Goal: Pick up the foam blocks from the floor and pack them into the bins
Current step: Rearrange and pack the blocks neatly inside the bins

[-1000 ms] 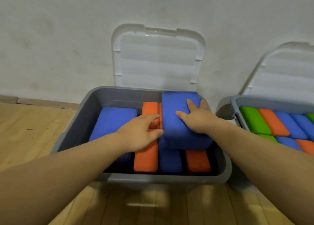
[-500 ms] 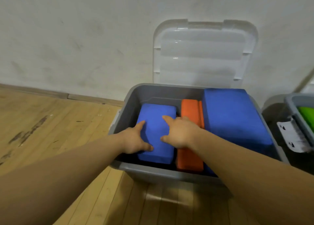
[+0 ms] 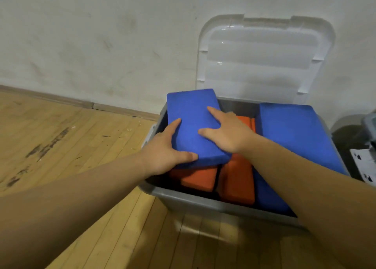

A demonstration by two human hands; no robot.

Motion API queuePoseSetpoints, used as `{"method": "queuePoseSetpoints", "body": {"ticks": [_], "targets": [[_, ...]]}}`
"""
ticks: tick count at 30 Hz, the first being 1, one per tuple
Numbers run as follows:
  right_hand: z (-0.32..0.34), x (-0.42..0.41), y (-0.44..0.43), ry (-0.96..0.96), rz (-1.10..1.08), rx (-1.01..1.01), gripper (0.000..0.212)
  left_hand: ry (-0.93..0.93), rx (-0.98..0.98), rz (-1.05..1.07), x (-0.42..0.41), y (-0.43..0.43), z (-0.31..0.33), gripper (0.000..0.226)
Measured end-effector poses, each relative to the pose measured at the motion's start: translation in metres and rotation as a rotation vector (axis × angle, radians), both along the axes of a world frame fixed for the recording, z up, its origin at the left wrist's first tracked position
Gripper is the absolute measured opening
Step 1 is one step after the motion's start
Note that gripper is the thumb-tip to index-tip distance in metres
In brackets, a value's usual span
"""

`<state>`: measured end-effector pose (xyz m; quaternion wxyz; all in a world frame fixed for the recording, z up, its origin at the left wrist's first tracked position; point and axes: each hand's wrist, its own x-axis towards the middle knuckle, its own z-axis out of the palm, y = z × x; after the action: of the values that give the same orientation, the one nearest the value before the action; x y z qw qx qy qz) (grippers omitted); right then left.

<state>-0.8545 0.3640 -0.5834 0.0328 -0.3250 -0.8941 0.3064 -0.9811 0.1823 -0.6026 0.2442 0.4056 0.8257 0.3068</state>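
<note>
A grey bin (image 3: 203,200) stands on the wooden floor against the wall. Both my hands hold a blue foam block (image 3: 193,122), tilted up over the bin's left side with its far end above the rim. My left hand (image 3: 162,153) grips its near left corner, thumb on top. My right hand (image 3: 227,132) holds its right edge, with thumb and index finger spread on its top face. Under it lie two orange blocks (image 3: 197,179) (image 3: 237,179). A second large blue block (image 3: 295,134) lies along the bin's right side, atop another blue one.
The bin's clear lid (image 3: 262,59) leans open against the white wall. A second grey bin (image 3: 368,126) with a white label shows at the right edge. Scuffed wooden floor (image 3: 61,146) stretches to the left and in front.
The blue block on the left lay flat in the bin half a second ago; both hands have now lifted and tilted it above the rim, uncovering an orange block. The view has shifted left.
</note>
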Motion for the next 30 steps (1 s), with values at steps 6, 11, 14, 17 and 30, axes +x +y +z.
{"method": "queuePoseSetpoints", "body": {"ticks": [6,11,14,17,30], "targets": [[0.075,0.045,0.028,0.085,-0.173,0.191,0.076,-0.037,0.267,-0.070,0.038,0.045,0.033,0.117],[0.100,0.107,0.054,-0.110,-0.339,0.403,0.074,-0.071,0.315,-0.237,0.098,0.094,0.037,0.111],[0.089,0.136,0.069,-0.281,-0.424,0.361,0.072,-0.105,0.267,-0.344,0.127,0.116,0.026,0.105],[0.074,0.150,0.079,-0.304,-0.447,0.248,0.071,-0.031,0.213,-0.406,0.135,0.126,0.018,0.102],[0.098,0.072,0.020,0.225,-0.079,0.394,0.062,0.156,0.095,-0.211,0.042,0.063,0.039,0.088]]}}
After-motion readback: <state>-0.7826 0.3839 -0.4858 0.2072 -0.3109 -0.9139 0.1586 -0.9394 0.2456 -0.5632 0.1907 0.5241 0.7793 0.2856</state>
